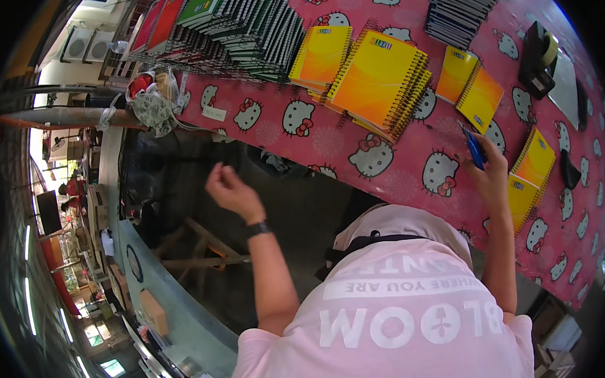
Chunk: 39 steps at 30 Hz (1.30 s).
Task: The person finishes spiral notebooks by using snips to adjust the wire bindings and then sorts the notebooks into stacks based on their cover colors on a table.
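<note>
My right hand [489,172] is closed around a blue-handled hand tool with a small metal tip, which looks like pliers [475,147], above the table's near edge. Close to its tip lie yellow-orange spiral notebooks [479,97], and another open pair [532,175] rests right of the hand. My left hand [234,192] is off the table, over the dark floor, with its fingers curled together. Whatever may be between those fingertips is too small to make out. A stack of yellow spiral notebooks [377,79] sits in front of me between both hands.
A pink cat-patterned cloth covers the table [401,177]. Tall stacks of green and red spiral notebooks [240,35] stand at the far left, with grey ones [460,6] farther back. A black tape dispenser [537,62] is at the right. A cloth bundle [155,101] hangs at the left corner.
</note>
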Motion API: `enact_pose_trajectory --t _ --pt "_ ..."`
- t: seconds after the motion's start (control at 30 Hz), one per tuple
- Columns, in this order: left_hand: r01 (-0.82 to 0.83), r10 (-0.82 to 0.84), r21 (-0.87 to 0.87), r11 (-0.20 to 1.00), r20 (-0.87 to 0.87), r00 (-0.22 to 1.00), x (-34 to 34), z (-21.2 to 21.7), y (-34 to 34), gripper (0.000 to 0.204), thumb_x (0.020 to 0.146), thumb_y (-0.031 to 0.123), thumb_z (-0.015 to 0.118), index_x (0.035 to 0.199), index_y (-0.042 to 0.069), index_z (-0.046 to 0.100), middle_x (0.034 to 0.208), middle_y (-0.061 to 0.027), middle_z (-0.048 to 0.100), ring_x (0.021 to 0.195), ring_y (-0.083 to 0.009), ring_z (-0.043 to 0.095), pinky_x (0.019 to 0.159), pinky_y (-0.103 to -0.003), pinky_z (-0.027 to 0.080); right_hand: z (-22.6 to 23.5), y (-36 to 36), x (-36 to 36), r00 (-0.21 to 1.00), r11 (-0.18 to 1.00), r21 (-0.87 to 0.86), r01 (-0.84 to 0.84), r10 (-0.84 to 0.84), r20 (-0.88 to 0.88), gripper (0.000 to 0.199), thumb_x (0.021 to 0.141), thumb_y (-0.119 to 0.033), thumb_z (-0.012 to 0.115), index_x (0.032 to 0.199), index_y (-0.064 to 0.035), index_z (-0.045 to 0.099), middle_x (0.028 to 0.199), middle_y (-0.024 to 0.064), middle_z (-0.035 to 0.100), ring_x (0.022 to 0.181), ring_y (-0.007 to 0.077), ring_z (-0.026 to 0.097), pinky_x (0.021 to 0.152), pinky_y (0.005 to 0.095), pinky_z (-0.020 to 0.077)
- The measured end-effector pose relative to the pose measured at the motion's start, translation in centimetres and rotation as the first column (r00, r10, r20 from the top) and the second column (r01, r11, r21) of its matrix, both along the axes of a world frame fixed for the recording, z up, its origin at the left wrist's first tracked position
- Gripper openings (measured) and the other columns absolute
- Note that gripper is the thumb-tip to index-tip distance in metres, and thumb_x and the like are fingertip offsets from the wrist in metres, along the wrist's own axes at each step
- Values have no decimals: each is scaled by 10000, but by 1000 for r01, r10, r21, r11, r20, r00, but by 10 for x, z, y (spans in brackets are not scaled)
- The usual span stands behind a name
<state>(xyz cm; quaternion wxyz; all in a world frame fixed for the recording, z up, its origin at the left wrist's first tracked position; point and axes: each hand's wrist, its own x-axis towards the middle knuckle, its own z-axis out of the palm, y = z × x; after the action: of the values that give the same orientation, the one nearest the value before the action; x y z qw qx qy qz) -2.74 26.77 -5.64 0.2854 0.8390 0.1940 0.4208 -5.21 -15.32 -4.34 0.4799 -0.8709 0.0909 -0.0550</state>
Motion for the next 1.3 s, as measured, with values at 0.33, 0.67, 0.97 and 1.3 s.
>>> enact_pose_trajectory --t 0.33,0.67,0.97,1.3 --pt "120 -134 -243 963 -43 990 37 -23 37 430 828 97 593 1212 -13 432 1162 -145 506 1061 -228 506 913 -333 397 -51 13 61 990 781 613 118 -43 -136 283 835 -290 594 971 -42 591 806 13 568 675 84 501 589 233 399" --pt "439 -780 -851 289 57 624 36 -50 -148 449 778 -42 537 1201 -10 388 1194 -139 468 1050 -219 521 852 -301 465 -52 37 132 988 868 497 -12 86 -125 567 836 -539 521 1062 -19 518 858 56 549 719 134 517 611 271 450" --pt "238 -648 -954 -181 298 701 29 -28 -173 341 901 273 484 1187 89 470 1167 -56 520 1037 -194 512 846 -343 443 -52 16 115 956 852 501 -153 256 -142 647 836 -628 437 1021 -18 550 824 64 586 703 143 537 637 299 450" --pt "248 -638 -954 -169 298 710 25 -22 -188 435 892 431 441 1201 127 476 1197 -29 505 1070 -204 475 890 -385 384 -17 29 80 957 806 592 6 166 -236 517 871 -463 520 1201 -68 480 946 38 549 813 106 498 720 241 402"
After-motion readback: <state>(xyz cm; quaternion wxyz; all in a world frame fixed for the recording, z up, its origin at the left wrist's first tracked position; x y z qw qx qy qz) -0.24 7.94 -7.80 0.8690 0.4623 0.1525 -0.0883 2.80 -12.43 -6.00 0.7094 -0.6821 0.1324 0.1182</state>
